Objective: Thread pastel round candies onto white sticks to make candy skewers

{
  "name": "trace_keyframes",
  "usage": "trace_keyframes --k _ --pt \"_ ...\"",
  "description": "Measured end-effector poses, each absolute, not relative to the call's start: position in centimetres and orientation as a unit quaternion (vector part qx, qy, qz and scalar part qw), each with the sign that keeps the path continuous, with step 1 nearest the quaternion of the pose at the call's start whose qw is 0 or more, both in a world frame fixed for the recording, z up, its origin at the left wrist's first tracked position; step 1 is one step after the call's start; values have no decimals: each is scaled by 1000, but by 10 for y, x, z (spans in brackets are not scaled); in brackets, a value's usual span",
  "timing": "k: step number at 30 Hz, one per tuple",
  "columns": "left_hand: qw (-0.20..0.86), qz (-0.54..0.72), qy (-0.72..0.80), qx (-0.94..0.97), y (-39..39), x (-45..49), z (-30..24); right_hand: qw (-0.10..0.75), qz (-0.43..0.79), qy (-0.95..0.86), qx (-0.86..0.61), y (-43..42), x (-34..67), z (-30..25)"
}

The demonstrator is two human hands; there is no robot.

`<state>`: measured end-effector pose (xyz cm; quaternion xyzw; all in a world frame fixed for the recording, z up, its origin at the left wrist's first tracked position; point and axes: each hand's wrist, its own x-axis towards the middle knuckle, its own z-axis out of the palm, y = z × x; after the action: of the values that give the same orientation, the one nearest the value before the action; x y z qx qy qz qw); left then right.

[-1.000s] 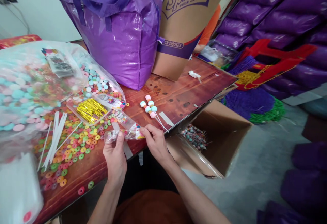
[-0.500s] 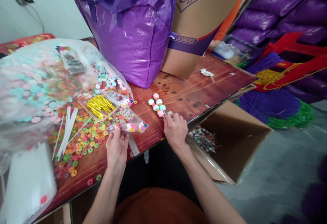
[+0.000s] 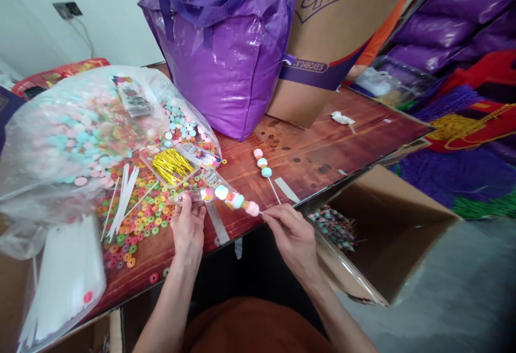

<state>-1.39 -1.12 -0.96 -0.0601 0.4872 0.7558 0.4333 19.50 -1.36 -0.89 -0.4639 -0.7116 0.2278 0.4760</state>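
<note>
My right hand (image 3: 292, 235) pinches the white stick of a candy skewer (image 3: 238, 201) strung with pink, white and blue pieces and orange rings. The skewer points left, its tip over the clear printed wrapper (image 3: 193, 197) that my left hand (image 3: 188, 227) pinches by one end. Whether the tip is inside the wrapper I cannot tell. A second candy skewer (image 3: 264, 168) lies on the table beyond my right hand. Near my left hand are another printed wrapper (image 3: 215, 179), a small tray (image 3: 155, 173) of gold twist ties (image 3: 171, 166) and loose candy rings (image 3: 151, 210).
A clear bag of candies (image 3: 72, 132) and white sticks (image 3: 126, 197) are at left, above a pack of white sticks (image 3: 64, 278). A purple bag (image 3: 213, 73) and a carton (image 3: 322, 68) stand at the back. An open cardboard box (image 3: 387, 235) holds finished-looking skewers below right.
My right hand has lifted one of two skewers off the table and brought its tip left to the wrapper. My left hand still holds the wrapper. The view has shifted slightly.
</note>
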Motion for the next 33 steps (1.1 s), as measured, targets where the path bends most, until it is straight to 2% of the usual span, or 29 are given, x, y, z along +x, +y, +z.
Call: trace_keyframes --k 5,9,23,29,33 --pt "409 764 499 -14 -14 -13 -11 425 102 -787 -436 -14 207 -4" --pt "383 762 522 23 -15 -12 -11 414 69 -806 -417 -16 210 4" --pt "378 756 531 51 -14 -16 -18 423 195 -771 -433 -21 209 -2" --pt "409 738 523 122 -14 -19 -21 428 297 -729 -444 -20 209 -5" --pt "403 724 538 152 -15 -16 -23 441 305 -714 -450 -23 203 -6"
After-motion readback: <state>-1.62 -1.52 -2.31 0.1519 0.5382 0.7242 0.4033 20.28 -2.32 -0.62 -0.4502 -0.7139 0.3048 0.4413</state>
